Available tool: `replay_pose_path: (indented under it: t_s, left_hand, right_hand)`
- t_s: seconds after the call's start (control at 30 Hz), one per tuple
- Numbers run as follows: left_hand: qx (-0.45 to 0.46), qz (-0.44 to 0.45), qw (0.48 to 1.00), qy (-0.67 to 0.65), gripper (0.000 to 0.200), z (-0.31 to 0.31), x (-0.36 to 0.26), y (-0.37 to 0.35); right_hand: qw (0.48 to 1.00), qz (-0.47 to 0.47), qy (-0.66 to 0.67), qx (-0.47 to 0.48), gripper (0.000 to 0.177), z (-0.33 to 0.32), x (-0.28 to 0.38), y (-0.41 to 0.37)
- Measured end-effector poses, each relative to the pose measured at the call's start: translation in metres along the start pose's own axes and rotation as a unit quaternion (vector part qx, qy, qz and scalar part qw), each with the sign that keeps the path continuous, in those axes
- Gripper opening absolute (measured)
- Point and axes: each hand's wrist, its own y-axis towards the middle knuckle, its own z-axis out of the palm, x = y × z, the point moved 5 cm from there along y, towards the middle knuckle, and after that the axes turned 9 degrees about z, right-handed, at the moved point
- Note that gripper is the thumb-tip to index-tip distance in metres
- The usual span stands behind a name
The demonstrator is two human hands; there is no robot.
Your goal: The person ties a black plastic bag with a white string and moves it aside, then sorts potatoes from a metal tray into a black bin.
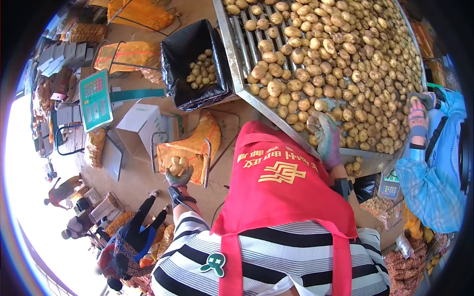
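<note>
While the left hand [180,176], gloved, hangs over the mouth of an orange mesh sack [195,145], its grip is closed around a handful of potatoes [175,165], cupped from below. The sack sits slung in a metal frame [208,160] on the floor, just beside the person's red apron [281,192].

The right hand [328,138], also gloved, lies at the near rim of the metal surface [227,42], fingers curled down among the potato heap [335,54]. Whether that grip has closed on anything cannot be told. The apron bulges between the two hands and hides the near edge of the surface.

Further out, a co-worker's gloved hand [418,118] with a blue plaid sleeve [429,182] reaches into the same heap from the right, well apart from the right hand. A small keypad scale [389,186] sits below that corner.

To the left of the surface stands a black-lined bin [182,79] part-filled with potatoes. Beyond the sack are a cardboard box [140,123] and a green scale display [95,98]. More orange sacks [131,54] stand near the top, and people [123,246] move about at lower left.
</note>
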Motion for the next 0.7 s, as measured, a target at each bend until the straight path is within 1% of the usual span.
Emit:
replay_pose_path:
  t_s: [0.03, 0.07, 0.1, 0.13, 0.17, 0.2, 0.23, 0.27, 0.3, 0.33, 0.37, 0.4, 0.43, 0.5, 0.53, 0.6, 0.63, 0.67, 0.7]
  left_hand:
    - [-0.079, 0.024, 0.991, 0.101, 0.051, -0.01, 0.002, 0.022]
    - [-0.161, 0.031, 0.965, 0.203, 0.053, -0.019, 0.005, 0.042]
    - [-0.116, 0.137, 0.94, 0.291, 0.052, -0.005, 0.004, 0.064]
    - [-0.08, 0.224, 0.857, 0.457, 0.044, 0.06, 0.001, 0.024]
    - [0.038, 0.4, 0.815, 0.418, 0.044, 0.13, 0.017, -0.016]
    - [0.161, 0.414, 0.83, 0.337, 0.039, 0.181, 0.04, -0.036]
    - [0.249, 0.431, 0.813, 0.304, 0.032, 0.23, 0.065, -0.062]
    - [0.277, 0.557, 0.663, 0.417, 0.025, 0.282, 0.079, -0.126]
    - [0.366, 0.561, 0.61, 0.423, 0.023, 0.319, 0.102, -0.152]
    - [0.436, 0.548, 0.565, 0.435, 0.022, 0.35, 0.124, -0.177]
    - [0.506, 0.53, 0.515, 0.444, 0.022, 0.376, 0.149, -0.198]
    - [0.529, 0.542, 0.45, 0.472, 0.023, 0.396, 0.173, -0.209]
    - [0.55, 0.552, 0.382, 0.497, 0.025, 0.414, 0.198, -0.219]
    - [0.597, 0.513, 0.353, 0.506, 0.028, 0.438, 0.246, -0.23]
    - [0.612, 0.524, 0.333, 0.489, 0.028, 0.446, 0.263, -0.239]
    - [0.579, 0.532, 0.241, 0.569, 0.039, 0.453, 0.312, -0.226]
    - [0.555, 0.54, 0.196, 0.602, 0.043, 0.451, 0.333, -0.22]
    - [0.528, 0.505, 0.072, 0.679, 0.05, 0.448, 0.336, -0.249]
    - [0.53, 0.504, 0.066, 0.679, 0.05, 0.451, 0.342, -0.266]
  right_hand:
    - [1.0, -0.002, -0.006, 0.008, 0.032, -0.001, -0.001, 0.001]
    - [0.997, 0.007, -0.081, -0.004, 0.033, -0.012, -0.004, 0.005]
    - [0.997, 0.005, -0.079, -0.011, 0.033, -0.013, -0.002, 0.0]
    - [0.999, -0.018, -0.046, 0.0, 0.033, -0.009, 0.002, -0.006]
    - [0.999, -0.042, -0.014, 0.011, 0.033, -0.008, 0.007, -0.01]
    - [0.999, -0.03, -0.017, -0.001, 0.034, -0.015, 0.002, -0.011]
    - [0.999, -0.034, -0.013, -0.004, 0.034, -0.026, -0.006, -0.014]
    - [0.965, -0.126, -0.222, -0.057, 0.034, -0.037, -0.007, -0.02]
    - [0.928, -0.171, -0.322, -0.082, 0.034, -0.036, -0.003, -0.026]
    - [0.877, -0.214, -0.414, -0.116, 0.034, -0.036, 0.002, -0.031]
    - [0.964, -0.103, -0.221, -0.103, 0.035, -0.037, 0.004, -0.033]
    - [0.996, 0.011, -0.014, -0.083, 0.036, -0.04, -0.002, -0.035]
    - [0.996, 0.006, -0.008, -0.092, 0.036, -0.049, -0.004, -0.037]
    - [0.991, -0.065, -0.042, -0.108, 0.033, -0.066, -0.003, -0.038]
    - [0.99, -0.068, -0.036, -0.116, 0.033, -0.072, -0.002, -0.039]
    - [0.986, -0.043, 0.085, -0.138, 0.032, -0.083, -0.004, -0.041]
    - [0.984, -0.046, 0.092, -0.144, 0.032, -0.088, -0.005, -0.041]
    - [0.982, -0.065, 0.106, -0.145, 0.033, -0.095, -0.006, -0.041]
    - [0.979, -0.083, 0.12, -0.144, 0.033, -0.102, -0.005, -0.042]
